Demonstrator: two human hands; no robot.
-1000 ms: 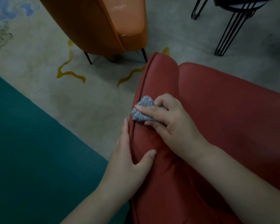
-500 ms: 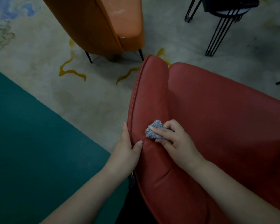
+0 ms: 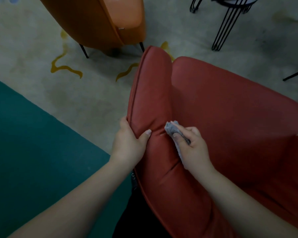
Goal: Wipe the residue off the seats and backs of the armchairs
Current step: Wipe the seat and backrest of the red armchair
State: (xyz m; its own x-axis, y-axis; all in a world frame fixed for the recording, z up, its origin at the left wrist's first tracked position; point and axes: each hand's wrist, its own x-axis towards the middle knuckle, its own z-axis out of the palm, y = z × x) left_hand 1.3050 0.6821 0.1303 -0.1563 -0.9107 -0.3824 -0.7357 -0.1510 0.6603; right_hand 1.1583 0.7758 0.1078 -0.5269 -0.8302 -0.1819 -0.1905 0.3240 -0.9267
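Cloth (image 3: 172,129) in right hand (image 3: 194,148) grip, on armchair (image 3: 230,107).

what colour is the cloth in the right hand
Grey, fuzzy; the head view shows the cloth bunched in the right hand.

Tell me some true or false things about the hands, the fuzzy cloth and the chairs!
1. The right hand holds a small grey fuzzy cloth. True.
2. The cloth touches the orange leather armchair. False: it is against the red leather armchair.
3. The left hand grips the red armchair's padded edge, thumb on top. True.
4. The left hand holds a second cloth. False: it holds only the chair's edge.
5. The orange armchair stands on a teal floor. False: it stands on the pale patterned rug; the teal area is nearer, at the left.
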